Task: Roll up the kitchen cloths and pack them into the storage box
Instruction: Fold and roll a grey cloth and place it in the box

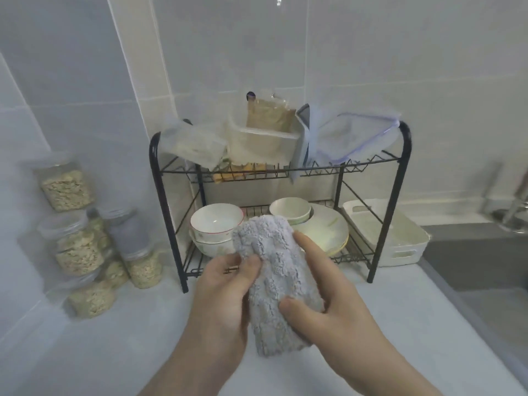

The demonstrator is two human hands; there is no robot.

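Note:
A fluffy grey kitchen cloth [274,270], rolled into a thick tube, is held above the white counter in front of the rack. My left hand [225,290] grips its left side with the thumb pressed into the pile. My right hand [323,304] wraps the right side, thumb on top and fingers behind. A white storage box [411,241] with a cut-out handle stands at the rack's right foot. Another bluish cloth [305,144] hangs over the rack's top shelf.
A black wire rack [160,195] holds bowls [215,221] and plates below, plastic containers [260,144] and a lid on top. Stacked jars of cereal [77,244] stand at the left wall. A sink and tap [511,212] lie at the right.

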